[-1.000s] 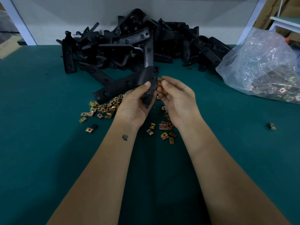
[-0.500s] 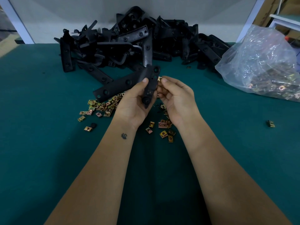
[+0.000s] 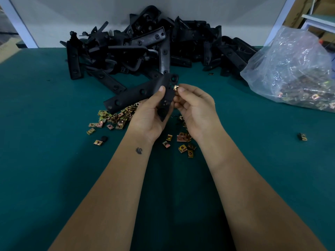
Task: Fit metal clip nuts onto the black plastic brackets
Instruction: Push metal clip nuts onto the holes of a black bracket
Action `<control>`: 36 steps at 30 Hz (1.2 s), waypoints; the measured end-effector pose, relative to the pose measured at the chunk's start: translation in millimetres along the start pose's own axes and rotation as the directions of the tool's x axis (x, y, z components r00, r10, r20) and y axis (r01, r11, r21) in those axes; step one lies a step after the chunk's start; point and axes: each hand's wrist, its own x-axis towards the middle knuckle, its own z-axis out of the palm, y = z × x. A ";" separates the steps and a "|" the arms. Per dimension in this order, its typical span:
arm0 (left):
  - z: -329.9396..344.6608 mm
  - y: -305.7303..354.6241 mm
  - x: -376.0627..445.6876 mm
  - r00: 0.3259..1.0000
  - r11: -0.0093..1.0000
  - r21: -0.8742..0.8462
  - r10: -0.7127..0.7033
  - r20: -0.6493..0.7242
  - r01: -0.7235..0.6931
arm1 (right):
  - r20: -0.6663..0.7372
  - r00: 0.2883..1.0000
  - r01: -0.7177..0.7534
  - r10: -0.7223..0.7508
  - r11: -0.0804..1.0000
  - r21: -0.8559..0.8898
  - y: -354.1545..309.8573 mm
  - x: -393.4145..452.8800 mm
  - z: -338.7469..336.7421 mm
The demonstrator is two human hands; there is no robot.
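Observation:
My left hand [image 3: 150, 113] grips a black plastic bracket [image 3: 137, 93] by its short angled end, above the green table [image 3: 54, 160]. The bracket's long arm points left and down. My right hand [image 3: 194, 107] pinches a brass-coloured clip nut [image 3: 176, 87] between thumb and forefinger, right against the bracket's right edge near its upper holes. Whether the nut is seated on the edge I cannot tell. Loose clip nuts [image 3: 116, 117] lie scattered on the table under and beside both hands.
A big heap of black brackets [image 3: 155, 46] fills the back of the table. A clear plastic bag of clip nuts [image 3: 297, 73] sits at the right. One stray clip nut [image 3: 302, 136] lies far right; a small black piece [image 3: 104, 138] lies left.
Both hands stay together at the bracket. The right hand's fingers have shifted slightly, so the clip nut now shows at the bracket's edge.

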 end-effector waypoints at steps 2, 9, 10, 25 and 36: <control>-0.2 -0.2 0.6 1.000 1.000 0.013 0.004 0.002 -0.004 | -0.002 1.000 0.014 -0.014 0.999 -0.037 -0.6 -0.3 0.1; 1.2 -0.8 0.2 1.000 0.998 0.063 0.015 -0.004 -0.015 | -0.009 1.000 0.016 -0.016 1.000 0.020 -1.1 -1.7 -0.9; 1.6 -1.3 0.1 1.000 0.997 0.070 0.020 -0.007 -0.020 | -0.017 1.000 0.012 -0.012 0.999 0.034 -0.8 -1.8 -0.5; 1.8 -10.4 4.7 0.999 0.999 0.020 0.031 -0.024 -0.031 | -0.066 0.998 0.024 -0.019 0.997 0.077 5.8 -4.7 9.0; -15.0 24.1 4.9 0.993 0.944 -0.312 0.093 -0.071 -0.110 | 0.047 0.954 0.238 -0.295 0.656 -0.717 8.5 -6.3 6.4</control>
